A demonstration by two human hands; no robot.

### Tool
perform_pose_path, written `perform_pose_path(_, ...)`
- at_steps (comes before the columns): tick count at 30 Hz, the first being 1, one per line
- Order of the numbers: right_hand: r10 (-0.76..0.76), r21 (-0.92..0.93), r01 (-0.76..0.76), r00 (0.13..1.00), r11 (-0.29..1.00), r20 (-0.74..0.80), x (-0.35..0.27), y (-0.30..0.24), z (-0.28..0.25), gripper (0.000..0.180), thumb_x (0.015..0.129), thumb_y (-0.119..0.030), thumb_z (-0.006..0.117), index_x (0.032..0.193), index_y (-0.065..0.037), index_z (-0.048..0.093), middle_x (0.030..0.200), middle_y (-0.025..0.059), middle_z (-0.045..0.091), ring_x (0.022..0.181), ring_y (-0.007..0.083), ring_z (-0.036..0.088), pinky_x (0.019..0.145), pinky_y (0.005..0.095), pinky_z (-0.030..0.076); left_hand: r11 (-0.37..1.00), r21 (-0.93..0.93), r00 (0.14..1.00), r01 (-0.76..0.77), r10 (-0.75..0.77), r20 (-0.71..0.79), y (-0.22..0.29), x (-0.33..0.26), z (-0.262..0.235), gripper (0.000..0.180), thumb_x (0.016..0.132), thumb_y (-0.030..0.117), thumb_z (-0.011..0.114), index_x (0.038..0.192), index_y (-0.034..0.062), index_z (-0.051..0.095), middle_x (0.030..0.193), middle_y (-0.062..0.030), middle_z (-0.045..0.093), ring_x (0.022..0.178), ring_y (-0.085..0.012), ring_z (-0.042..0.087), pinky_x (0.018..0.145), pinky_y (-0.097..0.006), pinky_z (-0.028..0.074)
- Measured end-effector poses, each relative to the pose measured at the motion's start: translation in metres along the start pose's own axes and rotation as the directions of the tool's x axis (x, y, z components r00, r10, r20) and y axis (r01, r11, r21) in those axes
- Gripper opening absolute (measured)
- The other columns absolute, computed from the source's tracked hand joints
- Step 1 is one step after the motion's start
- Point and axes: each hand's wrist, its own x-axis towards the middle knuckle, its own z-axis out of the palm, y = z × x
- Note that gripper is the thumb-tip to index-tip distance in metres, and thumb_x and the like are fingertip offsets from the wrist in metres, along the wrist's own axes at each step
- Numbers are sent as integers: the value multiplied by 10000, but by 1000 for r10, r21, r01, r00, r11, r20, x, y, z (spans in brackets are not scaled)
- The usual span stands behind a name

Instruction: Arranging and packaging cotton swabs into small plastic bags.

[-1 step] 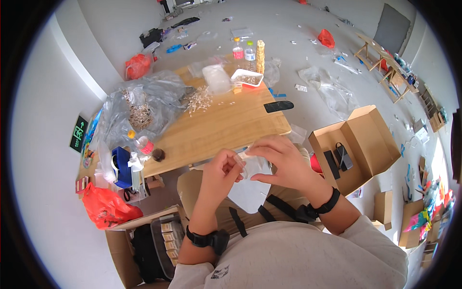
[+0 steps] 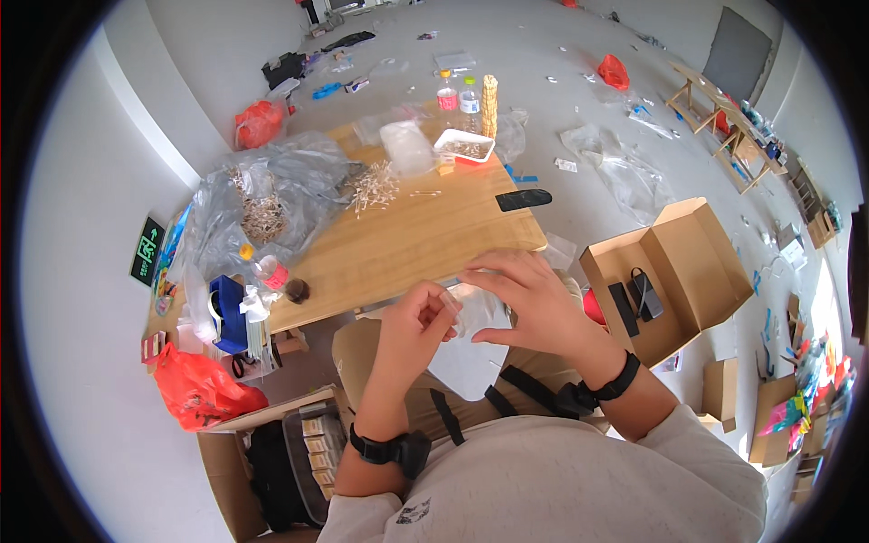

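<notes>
Both hands meet just below the near edge of the wooden bench point(image 2: 407, 235), over the person's lap. The left hand point(image 2: 412, 330) is curled nearly closed, its fingertips pinching one edge of a small clear plastic bag point(image 2: 472, 308); whether anything lies inside the bag cannot be told. The right hand point(image 2: 534, 303) is half open, fingers bent and spread over the other side of the bag, thumb below it, so that the bag is held between the two hands. Each wrist wears a black band. On the bench, toward its far edge, lie a scatter of small pale sticks point(image 2: 373, 188), a white tray point(image 2: 463, 145) holding more small pieces, a clear plastic tub point(image 2: 407, 149) and a stack of light wooden blocks point(image 2: 490, 106); a flat black device point(image 2: 523, 199) rests at the bench's right corner. Crumpled clear plastic sheeting point(image 2: 272, 195) covers the bench's left end. Right of the bench an open cardboard box point(image 2: 674, 271) stands on the grey floor with black items inside. Left of the bench, near the wall, lies a red plastic bag point(image 2: 199, 389). Beyond the bench the floor is strewn with bags and scraps.
</notes>
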Motion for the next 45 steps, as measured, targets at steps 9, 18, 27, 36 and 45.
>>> perform_pose_path(9, 3, 69, -13, 990, 998, 141, -7, 1, 21, 706, 696, -316, 890, 1299, -101, 593, 1255, 69, 638, 1183, 304, 578, 1059, 446, 415, 999, 46, 1000, -21, 20, 19, -11, 0, 5, 101, 915, 6, 690, 922, 14, 590, 718, -23, 653, 629, -64, 628, 588, -229, 521)
perform_pose_path(18, 28, 83, -36, 995, 996, 97, -12, -2, 28, 668, 733, -295, 866, 1308, -110, 581, 1186, 61, 637, 1098, 299, 580, 981, 431, 437, 992, 103, 997, -67, 72, -43, -17, 2, 6, 212, 892, 13, 728, 892, 30, 517, 730, -13, 621, 646, -47, 600, 581, -219, 498)
perform_pose_path(27, 36, 99, -44, 996, 994, 81, -12, 2, 30, 610, 736, -274, 865, 1258, -118, 592, 1179, 43, 644, 1102, 296, 579, 968, 446, 443, 995, 97, 1000, -19, 19, -3, -15, 2, 6, 375, 855, 47, 771, 1115, 33, 501, 768, -37, 637, 655, -78, 603, 595, -232, 487)
perform_pose_path(36, -35, 103, 12, 974, 995, 223, -14, 13, 31, 594, 740, -301, 861, 1254, -136, 613, 1213, 45, 628, 1147, 280, 569, 1058, 458, 418, 965, 264, 989, 13, -52, 140, -12, 5, 4, 575, 818, 29, 767, 1335, 50, 516, 747, -58, 637, 676, -120, 632, 627, -267, 492)
perform_pose_path(45, -15, 142, -13, 981, 990, 194, -15, 20, 35, 578, 766, -323, 850, 1266, -139, 627, 1198, 50, 642, 1167, 277, 584, 1028, 445, 431, 952, 302, 998, -41, 22, 64, -21, 14, 9, 400, 887, 70, 720, 1259, 65, 574, 623, -83, 606, 557, -151, 595, 573, -283, 466)
